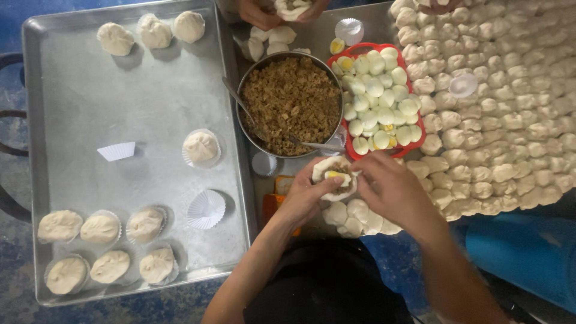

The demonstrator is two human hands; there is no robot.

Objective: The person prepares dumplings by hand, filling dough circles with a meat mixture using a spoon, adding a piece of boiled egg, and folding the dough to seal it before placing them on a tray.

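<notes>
My left hand (303,195) cups a flattened round of white dough (333,179) that holds brown filling and a piece of boiled egg. My right hand (389,187) pinches the dough's right edge with its fingertips. Just above sits a metal bowl of brown minced filling (292,103) with two spoons in it. To its right a red basket (415,123) holds several halved boiled eggs.
A large metal tray (78,108) on the left carries several finished buns in paper liners, plus an empty liner (206,209). Many dough balls (510,108) cover the right side. Another person's hands (282,11) shape a bun at the top.
</notes>
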